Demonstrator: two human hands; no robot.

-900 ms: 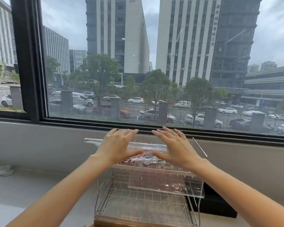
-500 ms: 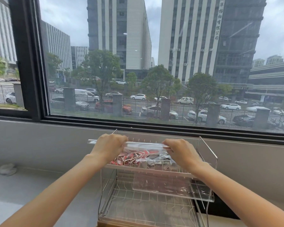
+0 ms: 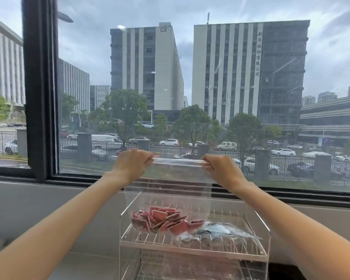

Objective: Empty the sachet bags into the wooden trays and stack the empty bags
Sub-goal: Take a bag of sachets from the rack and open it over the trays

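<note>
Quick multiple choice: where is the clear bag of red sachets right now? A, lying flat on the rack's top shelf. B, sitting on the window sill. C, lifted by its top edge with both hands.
C: the left hand and right hand pinch the top edge of the clear bag, which hangs down with the red sachets at its bottom.

Clear bag of red sachets held up by both hands above a clear rack.

The left hand (image 3: 132, 164) and right hand (image 3: 223, 170) pinch the top corners of the clear bag (image 3: 170, 190), which hangs before the window (image 3: 210, 77). Red sachets (image 3: 164, 219) fill its bottom, resting on the wire top shelf of the acrylic rack (image 3: 190, 247), beside a bag of grey sachets (image 3: 216, 233) lying there.
</note>
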